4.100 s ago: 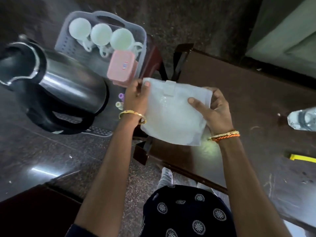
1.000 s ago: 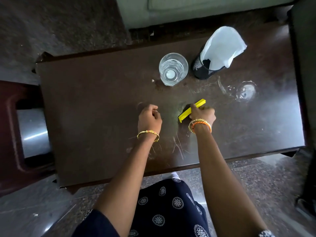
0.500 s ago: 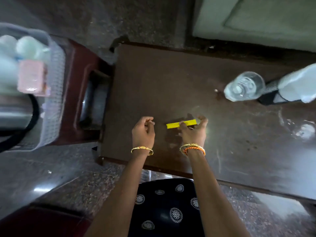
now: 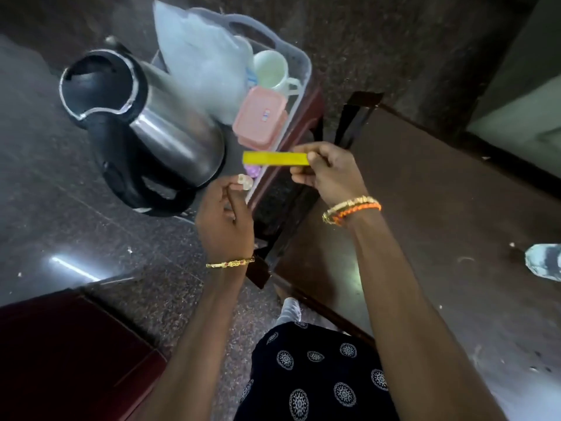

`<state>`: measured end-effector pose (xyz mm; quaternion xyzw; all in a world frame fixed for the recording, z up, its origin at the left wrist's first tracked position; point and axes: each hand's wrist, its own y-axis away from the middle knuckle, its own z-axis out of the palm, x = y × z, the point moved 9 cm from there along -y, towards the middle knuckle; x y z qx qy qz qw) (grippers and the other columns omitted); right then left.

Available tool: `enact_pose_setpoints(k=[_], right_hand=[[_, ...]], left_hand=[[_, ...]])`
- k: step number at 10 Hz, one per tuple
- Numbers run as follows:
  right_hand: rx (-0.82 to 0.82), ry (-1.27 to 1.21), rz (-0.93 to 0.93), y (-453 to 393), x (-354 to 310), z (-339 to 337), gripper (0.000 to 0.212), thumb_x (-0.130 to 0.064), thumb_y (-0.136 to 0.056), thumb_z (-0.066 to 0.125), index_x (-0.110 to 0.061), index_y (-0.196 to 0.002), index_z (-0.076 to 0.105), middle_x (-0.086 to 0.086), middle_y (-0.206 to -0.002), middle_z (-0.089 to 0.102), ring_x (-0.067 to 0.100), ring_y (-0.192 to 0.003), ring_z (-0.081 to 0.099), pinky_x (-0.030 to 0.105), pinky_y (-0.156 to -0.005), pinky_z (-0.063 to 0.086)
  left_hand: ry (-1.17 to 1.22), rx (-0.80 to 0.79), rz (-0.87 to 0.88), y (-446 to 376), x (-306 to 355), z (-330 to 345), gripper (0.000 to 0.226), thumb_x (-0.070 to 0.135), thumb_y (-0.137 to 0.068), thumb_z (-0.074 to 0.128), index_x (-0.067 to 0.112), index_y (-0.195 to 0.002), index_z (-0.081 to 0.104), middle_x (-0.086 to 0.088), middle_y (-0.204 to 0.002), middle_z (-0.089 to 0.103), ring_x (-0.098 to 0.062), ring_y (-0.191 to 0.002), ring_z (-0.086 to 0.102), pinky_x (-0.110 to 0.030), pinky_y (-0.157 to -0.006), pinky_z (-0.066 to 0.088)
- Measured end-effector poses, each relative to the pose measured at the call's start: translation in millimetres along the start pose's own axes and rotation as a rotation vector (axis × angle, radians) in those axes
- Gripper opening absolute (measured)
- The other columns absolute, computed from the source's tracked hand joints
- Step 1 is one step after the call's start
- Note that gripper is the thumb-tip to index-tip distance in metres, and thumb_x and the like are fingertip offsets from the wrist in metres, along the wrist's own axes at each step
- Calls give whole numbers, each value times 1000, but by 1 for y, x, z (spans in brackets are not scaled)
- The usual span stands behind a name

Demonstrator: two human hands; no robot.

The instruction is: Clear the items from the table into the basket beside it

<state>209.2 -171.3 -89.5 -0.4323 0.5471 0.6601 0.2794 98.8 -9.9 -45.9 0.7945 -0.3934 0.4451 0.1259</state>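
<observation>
The right hand (image 4: 329, 171) pinches one end of a flat yellow stick (image 4: 275, 158) between thumb and fingers. The stick lies level in the air, over the gap between the brown table (image 4: 440, 208) and the basket (image 4: 299, 65), with its free end pointing toward the kettle (image 4: 151, 132). No words can be read on the stick. The left hand (image 4: 224, 217) is curled closed around a small pale thing (image 4: 244, 180) at its fingertips, and it is too blurry to tell what that thing is. This hand is just below the stick, near the bottom edge of the basket. The basket is pale and has holes in its sides. It sits on a dark red stool (image 4: 282, 205) next to the table. Inside the basket are a white cup (image 4: 270, 69), a pink box (image 4: 261, 120) with a lid, a white bag (image 4: 203, 68) and the shiny kettle with a black handle. The pink box has a tiny sticker on its lid, but it is too small to read. A clear glass (image 4: 545, 261) stands on the table at the far right edge of the view. Each wrist wears a gold bracelet, and the right wrist has an orange one too.
</observation>
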Motion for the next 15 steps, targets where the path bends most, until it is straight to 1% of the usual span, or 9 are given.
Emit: enact_pose_setpoints(k=[1, 2, 3, 5, 8, 10, 12, 13, 15], right_hand=[[-50, 257, -57, -19, -17, 45, 27, 1, -96, 38, -1, -101, 63, 12, -86, 61, 18, -76, 60, 25, -76, 54], [-126, 633, -210, -28, -30, 77, 24, 1, -89, 47, -6, -97, 68, 9, -95, 65, 23, -90, 57, 20, -74, 40], [-261, 877, -325, -33, -35, 108, 27, 3, -83, 50, -9, -96, 70, 15, -98, 69, 35, -104, 50, 35, -88, 43], [-386, 1194, -507, -32, -30, 158, 24, -7, -81, 52, -22, -93, 67, -2, -103, 66, 30, -108, 39, 34, -79, 25], [-349, 1502, -654, -32, -21, 170, 20, -12, -88, 45, -16, -98, 62, 1, -109, 66, 27, -119, 38, 41, -91, 26], [-174, 1380, -706, -29, -19, 154, 24, -13, -89, 40, -16, -97, 62, -2, -100, 67, 23, -111, 45, 37, -86, 21], [90, 1108, -717, -17, -28, 126, 17, -6, -82, 50, -7, -89, 66, 7, -89, 69, 32, -94, 55, 36, -79, 25], [215, 972, -724, 1, -28, 111, 16, -2, -74, 60, -3, -88, 68, 10, -91, 71, 34, -87, 60, 38, -74, 39], [425, 694, -656, 40, 0, 67, 18, -10, -84, 51, -4, -91, 67, 12, -95, 69, 32, -85, 61, 38, -73, 47]], left_hand=[[-232, 91, 105, -10, -5, -27, 17, 4, -86, 49, 1, -95, 64, -16, -88, 69, -27, -85, 57, -37, -78, 46], [-273, 80, 113, -11, -10, -31, 17, 0, -83, 51, 0, -94, 65, -18, -89, 68, -32, -86, 59, -39, -78, 48], [-240, 22, 56, -13, -22, -22, 21, -6, -81, 49, -4, -95, 64, -20, -92, 68, -37, -88, 62, -40, -80, 49], [-270, -66, -103, -20, -46, -1, 29, -5, -78, 47, -6, -103, 61, -27, -102, 63, -43, -97, 58, -43, -84, 41], [-298, -114, -129, -24, -55, 6, 24, -2, -80, 48, -5, -99, 62, -26, -101, 63, -41, -97, 58, -46, -81, 45], [-300, -140, -124, -24, -58, 7, 26, -2, -79, 46, -5, -99, 62, -26, -102, 62, -41, -96, 58, -48, -78, 49], [-298, -146, -148, -25, -61, 9, 27, -1, -81, 46, -5, -102, 62, -25, -105, 63, -41, -99, 58, -49, -82, 48], [-263, -152, -132, -24, -57, 10, 23, -3, -82, 47, -6, -100, 61, -27, -101, 63, -41, -94, 59, -45, -80, 48], [-201, -96, 125, -3, -11, 6, 18, 4, -87, 50, -1, -97, 63, -17, -91, 68, -33, -84, 62, -39, -77, 48]])
